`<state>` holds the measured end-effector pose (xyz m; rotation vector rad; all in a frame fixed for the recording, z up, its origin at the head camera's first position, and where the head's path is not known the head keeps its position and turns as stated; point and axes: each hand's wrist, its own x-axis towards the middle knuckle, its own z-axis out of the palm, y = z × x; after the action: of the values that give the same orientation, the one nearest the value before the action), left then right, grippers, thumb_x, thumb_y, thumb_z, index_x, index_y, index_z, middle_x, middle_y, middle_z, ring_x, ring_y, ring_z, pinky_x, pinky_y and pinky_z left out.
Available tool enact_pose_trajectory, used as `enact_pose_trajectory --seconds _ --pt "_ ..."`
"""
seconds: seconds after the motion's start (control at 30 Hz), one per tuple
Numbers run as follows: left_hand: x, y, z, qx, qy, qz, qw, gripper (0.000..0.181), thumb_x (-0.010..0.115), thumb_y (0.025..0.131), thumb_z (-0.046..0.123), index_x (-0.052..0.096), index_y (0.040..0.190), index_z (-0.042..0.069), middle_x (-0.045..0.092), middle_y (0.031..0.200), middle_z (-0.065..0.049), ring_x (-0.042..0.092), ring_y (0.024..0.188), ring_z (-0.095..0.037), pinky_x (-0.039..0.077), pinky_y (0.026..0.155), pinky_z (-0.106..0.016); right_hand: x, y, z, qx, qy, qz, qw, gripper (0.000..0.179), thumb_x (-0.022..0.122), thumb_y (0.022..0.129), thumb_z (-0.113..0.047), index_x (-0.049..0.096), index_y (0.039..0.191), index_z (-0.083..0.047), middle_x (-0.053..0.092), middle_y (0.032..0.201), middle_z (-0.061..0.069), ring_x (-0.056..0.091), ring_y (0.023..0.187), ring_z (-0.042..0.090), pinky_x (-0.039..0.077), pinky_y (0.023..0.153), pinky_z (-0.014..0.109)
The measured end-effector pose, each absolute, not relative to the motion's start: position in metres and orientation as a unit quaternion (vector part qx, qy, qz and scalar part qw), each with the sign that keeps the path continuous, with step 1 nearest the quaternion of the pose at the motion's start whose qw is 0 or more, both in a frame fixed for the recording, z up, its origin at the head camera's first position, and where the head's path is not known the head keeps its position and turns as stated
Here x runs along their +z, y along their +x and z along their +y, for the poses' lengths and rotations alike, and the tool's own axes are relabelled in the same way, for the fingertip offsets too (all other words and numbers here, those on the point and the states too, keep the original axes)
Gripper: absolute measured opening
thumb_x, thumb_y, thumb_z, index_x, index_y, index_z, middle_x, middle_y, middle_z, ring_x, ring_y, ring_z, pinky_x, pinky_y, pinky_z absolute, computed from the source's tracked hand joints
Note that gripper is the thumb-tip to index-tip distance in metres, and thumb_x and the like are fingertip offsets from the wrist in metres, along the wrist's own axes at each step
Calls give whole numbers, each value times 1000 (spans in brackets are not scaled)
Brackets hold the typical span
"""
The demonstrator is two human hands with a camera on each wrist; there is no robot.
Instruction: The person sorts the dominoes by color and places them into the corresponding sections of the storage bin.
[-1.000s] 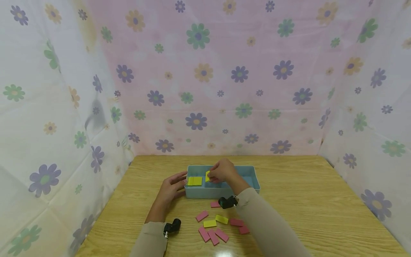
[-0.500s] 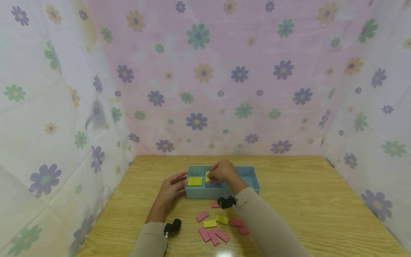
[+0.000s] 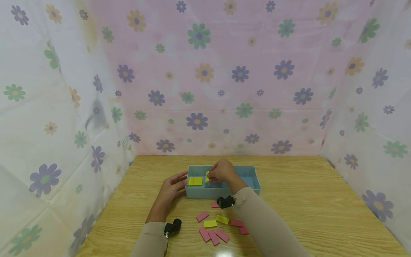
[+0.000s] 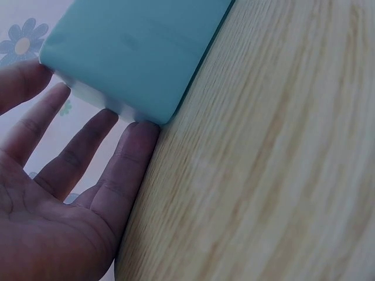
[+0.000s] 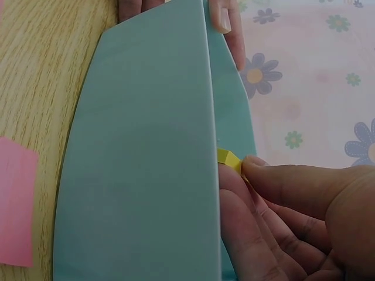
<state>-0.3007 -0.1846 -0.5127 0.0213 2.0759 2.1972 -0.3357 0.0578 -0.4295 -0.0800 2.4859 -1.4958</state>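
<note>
A pale blue rectangular box stands on the table. My left hand rests against its left end; in the left wrist view the fingers are extended, their tips at the box's end wall. Inside the box, my right hand pinches a yellow domino between thumb and fingers. The right wrist view shows only one end of this domino beside the thumb; the near wall hides what lies lower. More yellow dominoes sit side by side at the box's left end.
Before the box lie loose pink dominoes and two yellow dominoes. Another pink domino is close to the box front, under the right wrist camera. Flowered cloth encloses the wooden table at the back and sides.
My right wrist has shifted very slightly left, and the pinched yellow domino shows at a slightly different tilt. The left hand, the box and the loose dominoes stay where they were.
</note>
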Motion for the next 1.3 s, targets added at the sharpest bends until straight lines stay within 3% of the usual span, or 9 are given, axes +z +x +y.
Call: enact_pose_trajectory --seconds 0.4,0.67,0.77,0.9,1.07,1.3 --pt "-512 -300 -186 726 6 685 60 50 68 101 17 57 149 12 55 152 -17 61 131 -37 58 99 -49 -430 -336 58 -517 -25 847 125 16 76 91 -2 77 105 6 78 85 16 79 78 28 65 72 40" --pt "-513 -299 -186 724 6 687 54 50 68 101 18 56 149 10 55 151 -19 61 131 -38 60 95 -45 -426 -335 56 -489 -36 860 142 24 73 93 -12 75 113 2 77 96 15 77 77 26 65 77 44" --pt "-512 -299 -186 722 8 689 55 50 67 102 19 55 150 10 54 151 -19 61 131 -38 60 96 -45 -424 -335 52 -452 -59 876 158 17 67 98 -16 73 89 -3 69 78 6 65 61 16 62 67 37" --pt "-511 -299 -187 725 6 686 55 49 67 102 18 57 149 11 55 151 -18 60 132 -37 59 97 -47 -423 -337 45 -388 -115 899 170 40 61 99 -16 58 59 -15 43 57 -3 32 46 12 42 51 31" --pt "-511 -299 -186 730 6 682 54 49 69 100 19 59 148 12 55 151 -18 60 132 -38 59 97 -48 -425 -337 39 -359 -150 899 200 53 62 98 -12 45 48 -20 29 49 -5 23 44 12 38 53 35" --pt "-513 -300 -185 732 11 678 58 49 70 100 19 59 147 12 56 150 -18 61 131 -38 60 96 -48 -424 -336 37 -334 -157 900 231 53 51 96 -4 31 50 -24 23 49 -4 15 48 14 27 50 36"
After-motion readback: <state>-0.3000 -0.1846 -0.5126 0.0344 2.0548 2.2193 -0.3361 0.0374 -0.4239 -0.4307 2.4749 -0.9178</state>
